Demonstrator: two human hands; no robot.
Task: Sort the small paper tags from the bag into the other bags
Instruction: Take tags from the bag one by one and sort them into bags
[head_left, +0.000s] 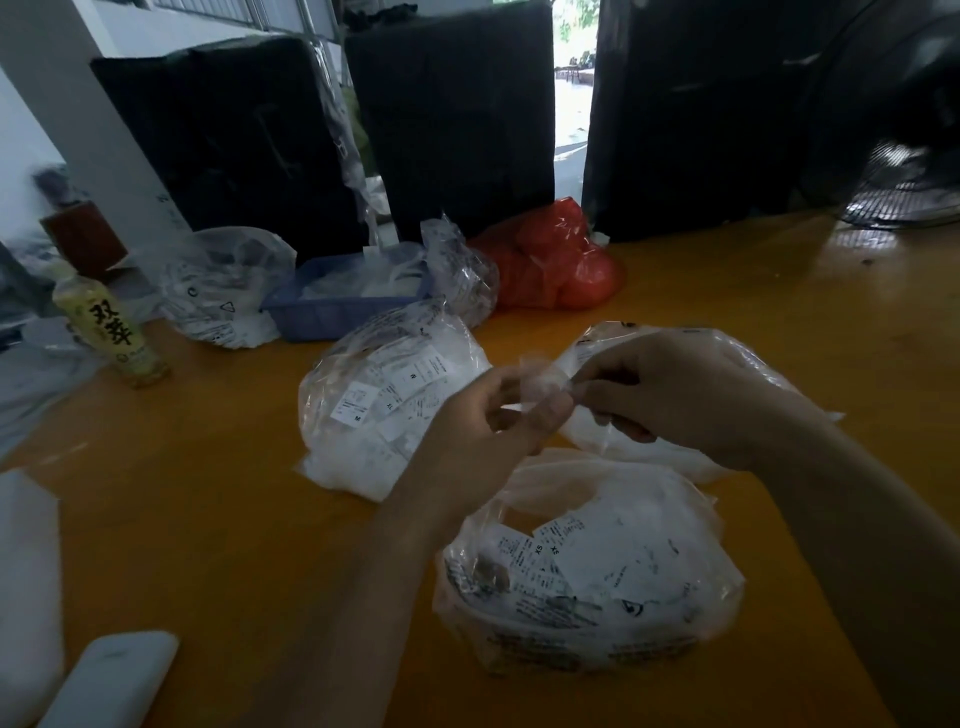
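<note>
Orange table (218, 493): bare stretch at 8 o'clock and far right edge. Left hand (488, 421) and right hand (670, 395) meet at centre, both pinching a blurred paper tag (537, 384). Tag bags surround: M/XL bag (379, 410) at 10, XS bag (587, 582) at 5, third bag (748, 364) beneath right hand.

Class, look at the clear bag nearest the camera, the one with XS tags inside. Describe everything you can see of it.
The nearest clear bag is thin, crinkled, see-through plastic with dark print along its lower edge. It lies slumped on the orange table, its mouth loosely open towards the hands. Inside sit white paper tags, two of them reading XS. It lies just below both hands, and neither hand appears to touch it. Its far edge reaches the clear bag behind it.
</note>
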